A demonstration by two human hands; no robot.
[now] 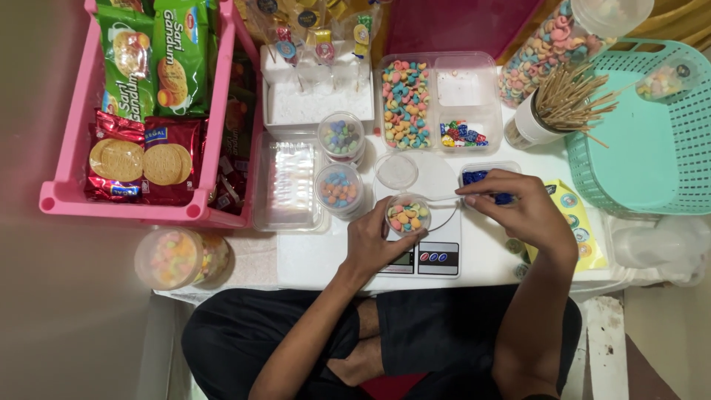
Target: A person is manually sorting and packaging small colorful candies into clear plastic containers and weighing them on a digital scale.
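White table (318,259), pink crate (67,194), green packets (155,59)

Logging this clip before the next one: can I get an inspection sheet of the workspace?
Surface: white table, crowded.
Job's things: small cup of coloured sweets on a scale; spoon.
Clutter: pink basket of biscuit packs, divided tray, filled cups, stick jar, teal basket.
Hands: left hand grips the cup; right hand pinches the spoon.
Cables: nothing seen.
Surroundings: person sits cross-legged; lidded jar at the left.
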